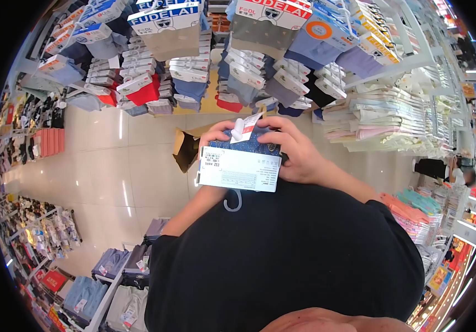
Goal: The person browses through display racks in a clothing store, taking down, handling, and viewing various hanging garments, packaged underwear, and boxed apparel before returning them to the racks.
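Close to my chest, both hands hold a hanging pack of dark blue patterned underwear (243,145). Its white printed card (239,170) faces up, with small text and a barcode on it. From the card's near edge a grey plastic hook (233,201) sticks out. My left hand (214,135) grips the left far corner, fingers curled on the fabric. My right hand (292,148) is closed round the right side, thumb and fingers on the fabric. Between them a white and red price tag (245,128) stands up from the far edge.
Ahead is a rack of hanging boxed underwear (163,33). An open cardboard box (187,149) sits on the tiled floor (105,171) beneath it. Pale garments (371,119) hang at the right. Folded clothes (86,296) fill a shelf at lower left. Another person (459,175) is far right.
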The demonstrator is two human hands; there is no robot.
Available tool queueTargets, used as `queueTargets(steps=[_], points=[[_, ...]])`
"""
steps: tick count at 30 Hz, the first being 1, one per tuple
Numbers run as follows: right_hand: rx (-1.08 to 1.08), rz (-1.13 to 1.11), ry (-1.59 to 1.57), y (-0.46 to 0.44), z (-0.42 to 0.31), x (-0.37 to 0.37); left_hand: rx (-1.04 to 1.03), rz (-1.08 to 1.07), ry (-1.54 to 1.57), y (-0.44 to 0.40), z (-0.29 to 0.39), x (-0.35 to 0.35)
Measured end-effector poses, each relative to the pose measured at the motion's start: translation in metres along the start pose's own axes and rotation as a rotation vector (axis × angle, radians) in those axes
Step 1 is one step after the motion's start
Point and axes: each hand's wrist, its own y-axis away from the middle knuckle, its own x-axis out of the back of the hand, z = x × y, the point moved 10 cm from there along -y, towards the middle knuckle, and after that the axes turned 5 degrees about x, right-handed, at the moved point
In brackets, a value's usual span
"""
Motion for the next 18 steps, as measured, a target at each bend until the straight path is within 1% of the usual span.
queueTargets(steps=[1,3,4,5,6,8,10,13,16,18], points=[[-0.012,-0.022,-0.042,0.002,-0.001,-0.004,0.002,-0.011,-0.035,0.001,-0.006,0.001],[0.108,0.013,0.055,0.004,-0.013,0.0,0.037,-0.006,0.009,0.006,-0.026,0.005],[0.169,0.035,0.112,0.007,-0.017,0.005,0.052,-0.013,0.033,0.004,-0.026,-0.001],[0.11,0.067,0.021,0.011,-0.006,0.013,0.033,-0.043,-0.035,0.006,-0.016,-0.007],[0.099,0.139,-0.104,0.014,0.0,0.027,0.27,0.002,-0.003,0.007,-0.031,-0.014],[-0.411,0.572,-0.52,0.056,0.069,0.056,0.226,-0.072,-0.096,0.004,-0.023,-0.016],[-0.284,0.843,-0.713,0.045,0.07,0.098,0.236,-0.058,-0.081,0.004,-0.025,-0.015],[-0.291,0.982,-0.527,0.052,0.085,0.156,0.229,-0.012,-0.044,0.003,-0.028,-0.015],[-0.288,1.017,-0.482,0.049,0.085,0.185,0.205,0.008,-0.001,0.001,-0.029,-0.015],[-0.273,0.962,-0.445,0.045,0.088,0.192,0.185,0.014,0.025,-0.002,-0.027,-0.018]])
